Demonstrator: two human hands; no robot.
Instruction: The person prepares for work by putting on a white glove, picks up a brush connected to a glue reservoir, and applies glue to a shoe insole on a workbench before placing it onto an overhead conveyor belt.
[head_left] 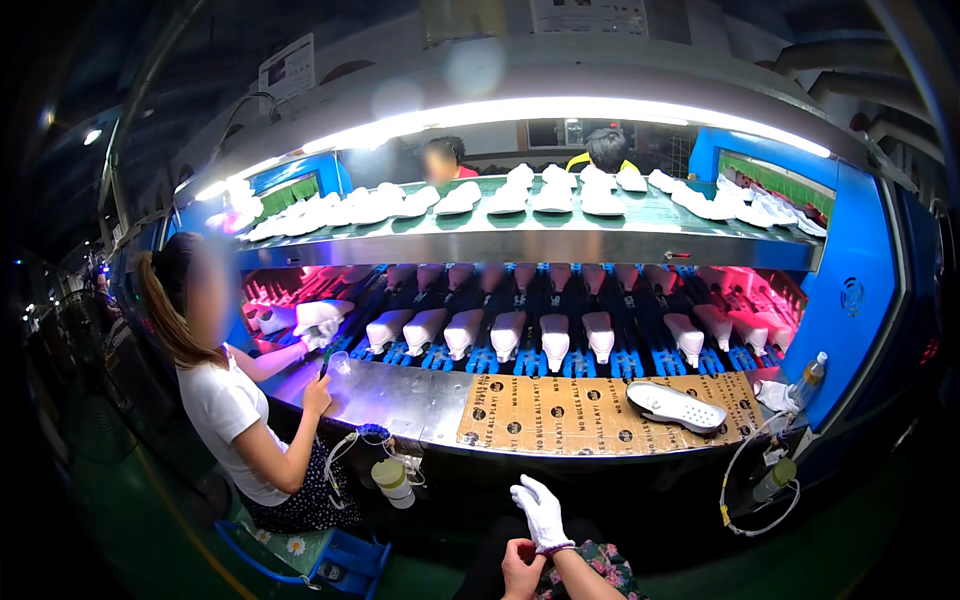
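Low in the middle of the head view, my right hand [541, 515] wears a white knit glove, its fingers stretched out and holding nothing. My bare left hand [521, 570] closes on the cuff of that glove at my right wrist. Both hands are over my lap, in front of the bench edge. Beyond them a brown printed cardboard sheet [560, 415] covers part of the metal bench. On its right part lies a shoe [676, 408], with a white, dotted underside and a dark edge. Neither hand touches it.
White shoe soles [553, 197] line the upper green belt [380, 228]. Below, white shoe uppers [555, 340] stand on blue holders. At left a seated co-worker [225, 400] holds a white upper and a brush. A clear bottle [808, 380] and green-lidded containers [392, 482] flank the bench.
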